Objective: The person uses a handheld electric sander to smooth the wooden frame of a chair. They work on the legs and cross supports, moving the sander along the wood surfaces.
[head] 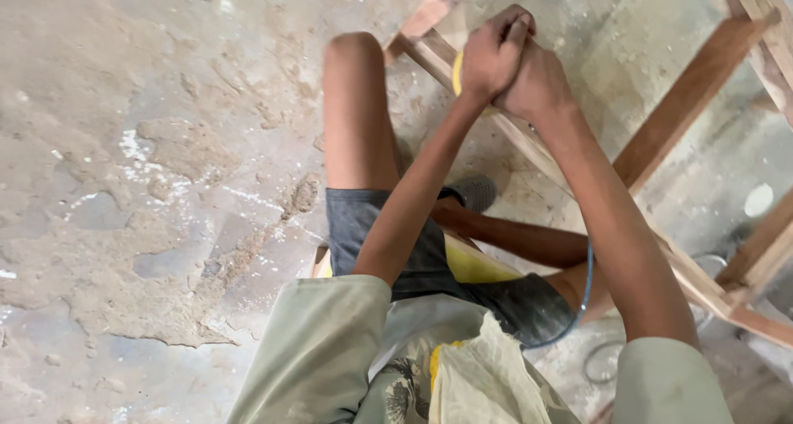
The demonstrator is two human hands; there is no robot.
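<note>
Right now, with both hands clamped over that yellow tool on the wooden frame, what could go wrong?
1. The left hand and right hand overlap on the small yellow tool; a slip could scrape knuckles on the pale wooden frame rail.
2. The thin blue cord runs past the thigh and might snag.

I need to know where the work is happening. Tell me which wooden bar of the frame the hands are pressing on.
The pale bar running diagonally from the top centre toward the lower right. Both hands, left hand and right hand, press a yellow thing onto it; the darker bar lies untouched.

Soft even daylight, faint shadows, no glare, slight blur throughout
</note>
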